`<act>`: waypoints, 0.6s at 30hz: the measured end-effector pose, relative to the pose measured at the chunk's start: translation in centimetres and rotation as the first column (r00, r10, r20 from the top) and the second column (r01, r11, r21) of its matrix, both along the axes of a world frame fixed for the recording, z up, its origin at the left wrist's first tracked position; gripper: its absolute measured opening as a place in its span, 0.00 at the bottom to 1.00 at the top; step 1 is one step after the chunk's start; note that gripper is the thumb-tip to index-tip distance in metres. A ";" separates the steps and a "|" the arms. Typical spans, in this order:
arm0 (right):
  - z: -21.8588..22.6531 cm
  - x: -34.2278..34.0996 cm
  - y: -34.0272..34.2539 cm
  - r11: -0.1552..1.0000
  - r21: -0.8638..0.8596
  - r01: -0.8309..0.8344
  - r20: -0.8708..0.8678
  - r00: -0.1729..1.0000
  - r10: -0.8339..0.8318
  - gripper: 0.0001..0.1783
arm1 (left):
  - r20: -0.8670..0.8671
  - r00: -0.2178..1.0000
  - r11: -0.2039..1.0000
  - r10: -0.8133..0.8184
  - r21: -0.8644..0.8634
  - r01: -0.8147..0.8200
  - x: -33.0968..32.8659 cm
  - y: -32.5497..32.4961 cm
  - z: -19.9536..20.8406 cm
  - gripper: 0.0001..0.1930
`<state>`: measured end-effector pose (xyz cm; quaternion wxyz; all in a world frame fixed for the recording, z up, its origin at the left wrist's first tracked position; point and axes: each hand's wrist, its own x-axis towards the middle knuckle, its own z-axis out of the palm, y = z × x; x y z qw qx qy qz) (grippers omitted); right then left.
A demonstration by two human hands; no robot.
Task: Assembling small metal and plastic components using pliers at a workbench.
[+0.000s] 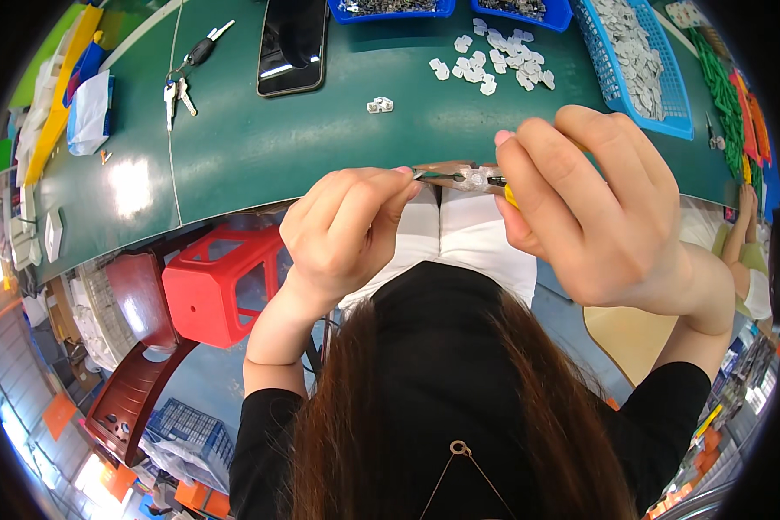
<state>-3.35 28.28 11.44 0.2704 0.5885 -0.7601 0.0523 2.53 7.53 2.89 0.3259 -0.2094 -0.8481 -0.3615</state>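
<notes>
My right hand (594,208) is closed around pliers (475,178) with yellow handles, held level just past the near edge of the green table (338,130). Their jaws point left toward my left hand (342,225), whose thumb and forefinger pinch something tiny at the jaw tips. That piece is mostly covered by my fingertips, so its kind is unclear. Beyond my hands, a small white piece with metal bits (380,105) lies alone on the table. Farther right is a loose scatter of flat white plastic pieces (498,61).
A light blue basket (680,95) of white pieces stands at the right. Two blue trays (425,10) of small metal parts sit at the far edge. A black phone (293,48) and keys (182,87) lie left. A red stool (204,299) stands below the table; another person's arm (741,225) shows right.
</notes>
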 end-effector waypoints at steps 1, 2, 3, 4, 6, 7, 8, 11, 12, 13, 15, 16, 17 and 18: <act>0.0 0.0 0.0 1.000 0.009 -0.002 0.001 1.000 0.002 0.19 | 0.002 1.000 1.000 0.003 -0.004 -0.003 0.0 0.0 0.0 0.08; 0.0 0.1 0.0 1.000 0.017 -0.005 0.002 1.000 0.005 0.19 | 0.002 1.000 1.000 0.004 -0.004 -0.004 0.0 0.0 0.0 0.08; 0.0 0.1 0.0 1.000 0.017 -0.004 0.002 1.000 0.004 0.19 | 0.006 1.000 1.000 -0.001 -0.001 0.001 0.0 0.0 0.0 0.08; -0.1 0.2 0.0 1.000 0.004 -0.003 0.005 1.000 0.003 0.19 | 0.011 1.000 1.000 -0.006 0.003 0.006 0.0 0.0 0.0 0.08; -0.2 0.1 0.0 1.000 -0.009 -0.002 0.007 1.000 0.002 0.19 | 0.015 1.000 1.000 -0.006 0.003 0.006 0.0 -0.1 0.0 0.08; -0.3 0.0 0.0 1.000 -0.009 -0.014 -0.009 1.000 0.014 0.19 | 0.020 1.000 1.000 -0.005 0.003 0.005 0.0 0.0 0.0 0.08; -0.3 0.0 0.0 1.000 -0.009 -0.025 -0.026 0.999 0.025 0.19 | 0.020 1.000 1.000 -0.006 0.003 0.005 0.0 0.0 0.0 0.08; 0.0 0.2 -0.1 1.000 -0.001 -0.030 -0.003 1.000 0.030 0.19 | 0.010 1.000 1.000 -0.008 0.013 0.008 0.0 0.0 0.0 0.08; 0.2 0.2 -0.1 1.000 0.000 -0.029 -0.003 1.000 0.029 0.19 | 0.011 1.000 1.000 -0.014 0.007 0.014 0.0 0.0 -0.1 0.08; 0.5 0.2 0.0 0.998 0.054 -0.030 0.007 1.000 0.029 0.18 | 0.012 1.000 1.000 -0.019 0.002 0.019 0.0 0.0 -0.1 0.08; 0.9 0.3 0.1 0.994 0.108 -0.031 0.017 0.999 0.030 0.18 | 0.019 1.000 1.000 -0.022 -0.002 0.022 0.0 0.0 0.0 0.08; 1.0 0.3 0.1 0.992 0.122 -0.038 0.036 0.999 0.034 0.18 | 0.025 0.999 1.000 -0.023 -0.006 0.023 0.1 0.0 0.0 0.08; 1.1 0.3 0.1 0.990 0.136 -0.045 0.056 0.998 0.038 0.17 | 0.025 0.999 1.000 -0.023 -0.006 0.023 0.1 0.0 0.0 0.08; 1.1 0.2 0.0 0.990 0.136 -0.047 0.056 0.998 0.039 0.17 | 0.021 1.000 1.000 -0.023 -0.006 0.023 0.1 0.0 -0.1 0.08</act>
